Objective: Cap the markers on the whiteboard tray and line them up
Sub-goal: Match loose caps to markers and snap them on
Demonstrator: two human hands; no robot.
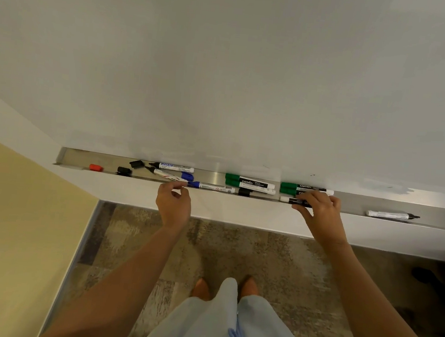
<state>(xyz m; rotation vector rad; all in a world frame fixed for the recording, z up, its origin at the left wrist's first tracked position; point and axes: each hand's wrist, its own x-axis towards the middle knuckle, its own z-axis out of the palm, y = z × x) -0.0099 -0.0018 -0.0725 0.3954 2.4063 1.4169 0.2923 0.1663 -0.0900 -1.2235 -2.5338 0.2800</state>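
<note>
Right hand [319,210] clamps a black marker [294,201] at the tray's [350,201] three o'clock end to align it; left hand [174,201] hovers, pinched, seemingly empty.

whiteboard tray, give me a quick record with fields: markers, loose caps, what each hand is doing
tray: metal whiteboard tray under the whiteboard
capped markers: two pairs of green-capped markers, blue-capped marker
uncapped markers: three; two at left, one at far right
loose caps: red cap, two black caps, blue cap
left hand: at the tray's front edge, fingers curled, grip unclear
right hand: grip on a black marker at the tray front
</note>
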